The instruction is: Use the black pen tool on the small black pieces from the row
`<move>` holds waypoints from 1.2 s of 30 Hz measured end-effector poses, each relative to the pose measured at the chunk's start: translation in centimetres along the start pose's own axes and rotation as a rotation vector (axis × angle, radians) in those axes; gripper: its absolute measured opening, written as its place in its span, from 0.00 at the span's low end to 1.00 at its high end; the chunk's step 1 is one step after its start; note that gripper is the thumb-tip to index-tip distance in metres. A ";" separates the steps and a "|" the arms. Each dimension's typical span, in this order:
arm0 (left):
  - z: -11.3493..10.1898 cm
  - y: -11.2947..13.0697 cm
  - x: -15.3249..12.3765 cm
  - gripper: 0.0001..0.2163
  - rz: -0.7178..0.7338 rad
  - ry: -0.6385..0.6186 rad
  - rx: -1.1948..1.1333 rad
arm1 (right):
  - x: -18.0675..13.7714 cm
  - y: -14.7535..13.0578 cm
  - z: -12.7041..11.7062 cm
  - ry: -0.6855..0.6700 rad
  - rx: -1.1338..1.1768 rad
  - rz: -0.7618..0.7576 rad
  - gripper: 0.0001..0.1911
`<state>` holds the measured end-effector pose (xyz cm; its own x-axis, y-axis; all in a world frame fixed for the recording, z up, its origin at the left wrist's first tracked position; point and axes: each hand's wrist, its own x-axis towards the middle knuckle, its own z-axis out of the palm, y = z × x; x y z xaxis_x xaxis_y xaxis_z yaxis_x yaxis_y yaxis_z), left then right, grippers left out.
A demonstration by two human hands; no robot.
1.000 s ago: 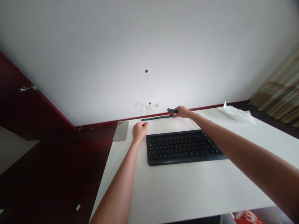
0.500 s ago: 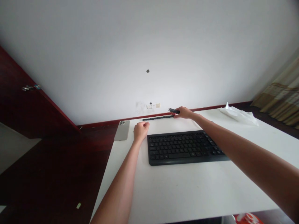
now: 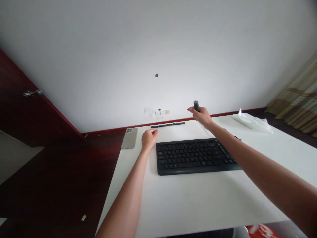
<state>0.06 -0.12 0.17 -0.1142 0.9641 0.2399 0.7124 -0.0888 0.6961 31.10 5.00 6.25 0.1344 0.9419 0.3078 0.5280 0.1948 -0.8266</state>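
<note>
Two hands in view: right hand [image 3: 201, 116] and left hand [image 3: 149, 138], set well apart
Held item: small dark cylindrical object [image 3: 196, 105], gripped upright at the right fingertips and raised above the table, its exact kind too small to tell
Right hand: narrow pinch, closed on that object, with the forefinger stretched toward the left
Left hand: curled into a loose fist, nothing seen held, lowered over the white table [image 3: 198, 205]
Ahead of left hand: row of small black pieces [image 3: 167, 124], laid straight along the far table edge, below and left of the right hand
Just right of left hand: black keyboard [image 3: 195, 156], lying under the right forearm
Just left of left hand: smartphone [image 3: 129, 138], laid back upward, camera lenses showing
Far right of right hand: crumpled white plastic bag [image 3: 252, 121]
Behind and left of right hand: wall socket [image 3: 162, 112], mounted low on the wall
</note>
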 end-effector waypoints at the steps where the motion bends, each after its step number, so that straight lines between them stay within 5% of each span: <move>1: 0.0 0.0 0.0 0.17 0.000 0.000 0.006 | -1.0 -1.0 0.2 -0.017 0.147 0.006 0.30; 8: -0.2 0.3 0.1 0.18 -0.008 -0.021 0.041 | -7.1 -6.6 3.6 -0.094 0.646 0.100 0.36; 15: -0.1 0.4 0.1 0.19 0.006 -0.009 0.049 | -10.0 -7.8 8.2 -0.166 0.429 0.229 0.37; 24: -0.2 0.0 -0.1 0.19 0.056 0.049 -0.181 | -12.6 -5.9 10.8 -0.172 0.372 0.046 0.12; 36: -3.7 -0.7 -8.1 0.15 0.122 -0.027 -0.334 | -13.1 -6.4 10.9 -0.247 0.229 -0.130 0.09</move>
<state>-2.06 -8.82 0.21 -0.0206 0.9473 0.3197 0.4537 -0.2761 0.8473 16.80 -5.57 2.36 -0.1436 0.9374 0.3174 0.3218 0.3475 -0.8807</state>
